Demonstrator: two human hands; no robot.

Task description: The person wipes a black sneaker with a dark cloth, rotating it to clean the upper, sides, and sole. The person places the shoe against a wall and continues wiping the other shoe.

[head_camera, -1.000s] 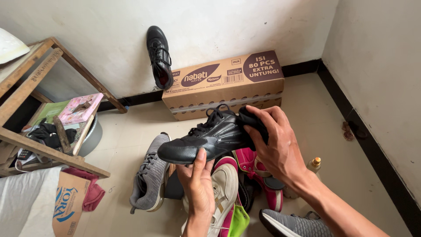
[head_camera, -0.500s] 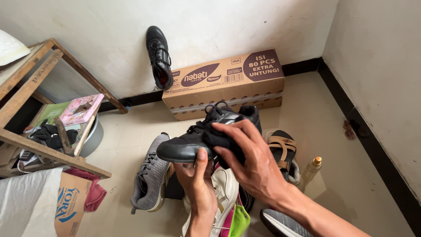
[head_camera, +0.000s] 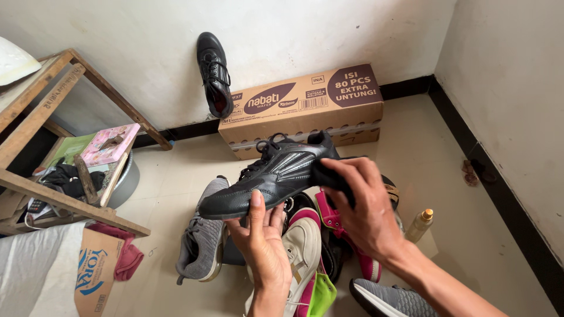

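Head view, frame centre: left hand [head_camera: 262, 235] cradles black leather lace-up shoe [head_camera: 267, 178] from below, toe lower left; right hand [head_camera: 364, 205] presses dark cloth [head_camera: 332, 179] at heel.

**Bare to the wrist: my two hands and forearms in view**

My left hand [head_camera: 262, 242] and my right hand [head_camera: 365, 206] are both bare: no gloves, no rings, no watch and no band shows at either wrist. My left forearm enters from the bottom edge and only a short stretch of it is seen, uncovered. My right forearm runs in from the lower right corner, longer in the frame, lean and likewise unsleeved as far as the picture reaches. My fingers are slim and my nails cut short and unpainted. Whatever I wear above the forearms lies outside the frame.
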